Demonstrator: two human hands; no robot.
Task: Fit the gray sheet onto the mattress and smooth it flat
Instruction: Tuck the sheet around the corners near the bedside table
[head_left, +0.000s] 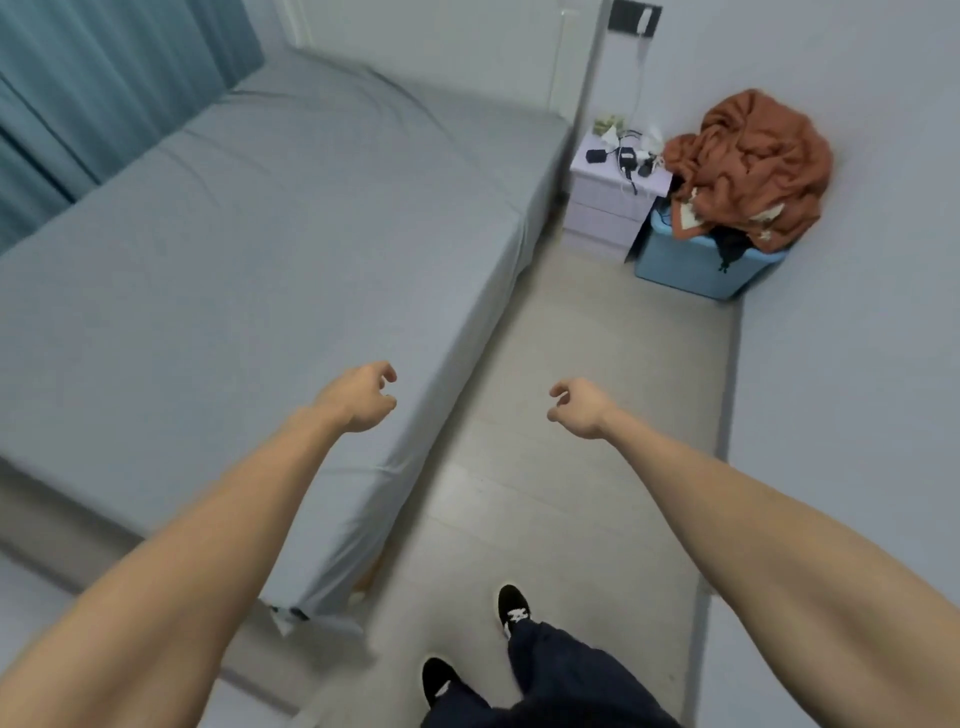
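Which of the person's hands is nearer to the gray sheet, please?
Left. The left hand hovers over the sheet near the bed's side edge; the right hand is out over the floor, beside the bed.

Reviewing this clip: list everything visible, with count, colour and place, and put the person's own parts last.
gray sheet: one, gray, spread over the mattress, left
curtain: one, teal, beyond the bed, upper left
nightstand: one, pale lilac, by the bed's far end
chargers and cables: several, black and white, on the nightstand
storage bin: one, blue, far right corner
blanket: one, rust orange, heaped on the bin
left hand: one, empty, above the bed edge
right hand: one, empty, above the floor
shoes: two, black, bottom centre
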